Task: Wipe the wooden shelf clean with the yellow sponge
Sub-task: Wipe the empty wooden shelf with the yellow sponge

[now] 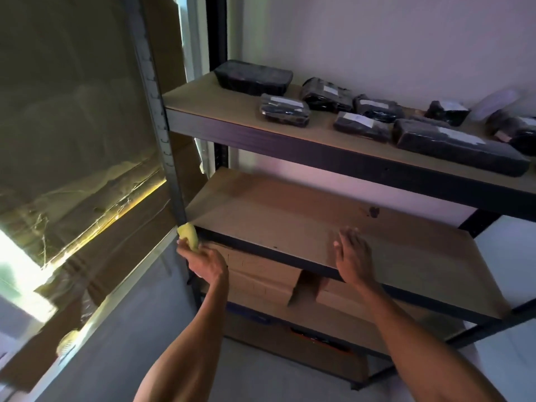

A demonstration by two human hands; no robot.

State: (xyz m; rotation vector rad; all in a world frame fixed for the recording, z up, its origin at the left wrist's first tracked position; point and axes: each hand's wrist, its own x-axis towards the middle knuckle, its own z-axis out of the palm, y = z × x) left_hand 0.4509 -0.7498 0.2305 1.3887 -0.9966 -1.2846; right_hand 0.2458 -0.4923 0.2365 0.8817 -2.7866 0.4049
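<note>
Left hand (204, 261) grips porous yellow sponge (190, 236) at front-left corner of smooth matte wooden shelf (290, 216); right hand (352, 256) flat, fingers spread, on board. Package labels unreadable

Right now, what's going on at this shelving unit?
A person is wiping a shelving unit. The left hand grips a yellow sponge at the front left corner of the bare middle wooden shelf, against the metal upright. The right hand rests flat and open on that shelf's front edge. A dark spot shows further back. The upper shelf holds dark wrapped packages.
</note>
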